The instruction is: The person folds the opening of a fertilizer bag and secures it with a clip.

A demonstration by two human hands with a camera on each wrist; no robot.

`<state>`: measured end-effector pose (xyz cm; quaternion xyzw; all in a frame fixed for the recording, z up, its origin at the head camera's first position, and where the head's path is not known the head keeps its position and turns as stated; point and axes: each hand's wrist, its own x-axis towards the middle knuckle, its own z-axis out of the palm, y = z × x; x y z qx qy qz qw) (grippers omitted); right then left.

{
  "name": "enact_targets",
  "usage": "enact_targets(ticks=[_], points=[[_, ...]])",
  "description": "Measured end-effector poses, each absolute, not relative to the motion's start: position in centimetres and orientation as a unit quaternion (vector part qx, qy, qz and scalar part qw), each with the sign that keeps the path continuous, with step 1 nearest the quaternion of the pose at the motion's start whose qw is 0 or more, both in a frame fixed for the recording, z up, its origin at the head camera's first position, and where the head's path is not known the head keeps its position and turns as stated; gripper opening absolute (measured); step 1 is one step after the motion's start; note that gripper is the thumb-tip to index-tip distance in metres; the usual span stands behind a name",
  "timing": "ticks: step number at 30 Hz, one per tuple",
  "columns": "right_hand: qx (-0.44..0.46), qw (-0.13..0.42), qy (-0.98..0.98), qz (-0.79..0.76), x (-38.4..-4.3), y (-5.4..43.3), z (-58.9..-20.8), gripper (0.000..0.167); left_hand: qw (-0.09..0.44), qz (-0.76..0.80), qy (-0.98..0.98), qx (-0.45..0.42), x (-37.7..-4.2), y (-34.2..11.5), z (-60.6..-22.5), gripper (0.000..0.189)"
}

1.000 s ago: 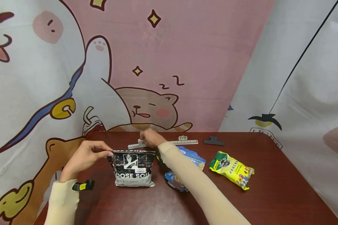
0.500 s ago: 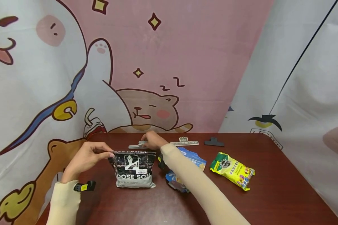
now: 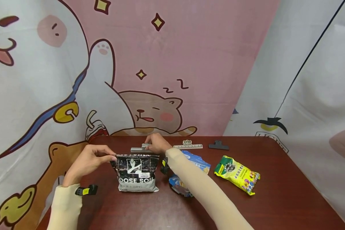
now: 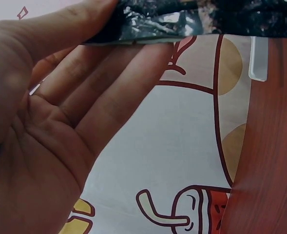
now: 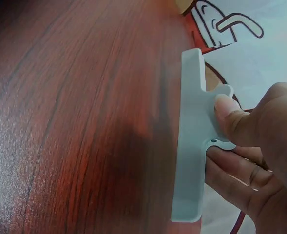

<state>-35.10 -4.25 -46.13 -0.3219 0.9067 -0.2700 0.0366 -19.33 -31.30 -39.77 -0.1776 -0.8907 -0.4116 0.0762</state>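
Observation:
A black and grey bag lettered "LOOSE SOIL" [image 3: 138, 174] stands upright left of the table's middle. My left hand [image 3: 87, 163] pinches its top left corner between thumb and fingers; the left wrist view shows the folded dark top edge [image 4: 206, 19] in that pinch. Behind the bag, my right hand [image 3: 158, 143] holds a light grey bag clip [image 5: 189, 141] by its handle. In the right wrist view the thumb presses one side of the handle and the fingers lie behind it. The clip's long bar points left in the head view.
Two more clips lie along the table's back edge: one with a piano-key pattern [image 3: 188, 145] and a black one [image 3: 218, 145]. A blue bag [image 3: 196, 161] lies partly under my right forearm. A yellow and green bag [image 3: 237, 174] lies to the right. A printed cloth hangs behind.
My right hand has taken hold of the grey clip, which has turned from slanted to nearly level. The left hand keeps its pinch on the bag. The head view shifted slightly.

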Motion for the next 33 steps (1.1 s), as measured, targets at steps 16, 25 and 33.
enact_targets(ticks=[16, 25, 33], points=[[-0.299, -0.003, 0.909, -0.291, -33.8, -3.3, -44.3, 0.003, 0.068, -0.409, -0.895, -0.165, -19.3, -31.4, -39.7, 0.004], [-0.269, -0.020, 0.908, -0.320, -32.9, -2.2, -42.3, 0.005, 0.062, -0.412, -0.894, -0.166, -19.2, -31.3, -39.7, 0.004], [-0.269, -0.046, 0.904, -0.330, -32.3, -1.1, -40.8, 0.007, 0.066, -0.412, -0.893, -0.167, -19.2, -31.3, -39.7, 0.005]])
